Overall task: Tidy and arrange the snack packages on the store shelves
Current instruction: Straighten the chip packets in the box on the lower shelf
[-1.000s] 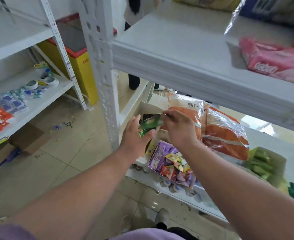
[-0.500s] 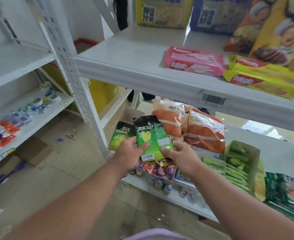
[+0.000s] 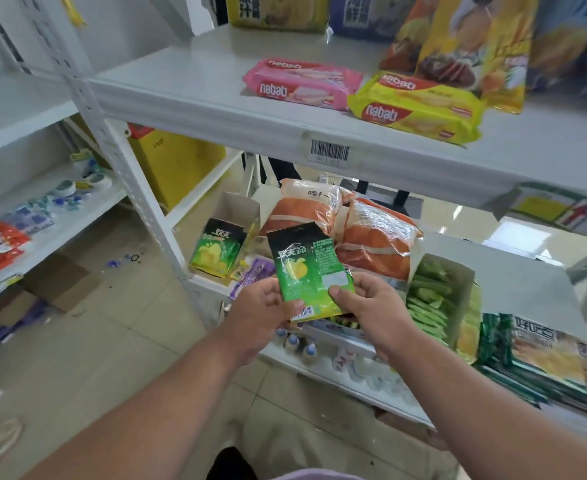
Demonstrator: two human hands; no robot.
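Note:
A small green and black snack pouch (image 3: 305,271) stands upright in front of the middle shelf, held by both hands. My left hand (image 3: 264,313) grips its lower left corner, and my right hand (image 3: 371,306) pinches its lower right edge. A matching green pouch (image 3: 217,251) stands in an open cardboard box (image 3: 240,209) at the shelf's left end. Behind the held pouch lie two orange and clear bags (image 3: 375,237).
The upper shelf (image 3: 195,81) carries a pink wafer pack (image 3: 302,83), a yellow wafer pack (image 3: 416,109) and tall bags behind them. A box of green sticks (image 3: 437,292) and dark green packs (image 3: 534,351) sit to the right. A white upright post (image 3: 118,161) stands at left.
The pouch came out from the shelf and turned to face me, held upright in both hands. My view rose from the lower shelf to take in the upper one.

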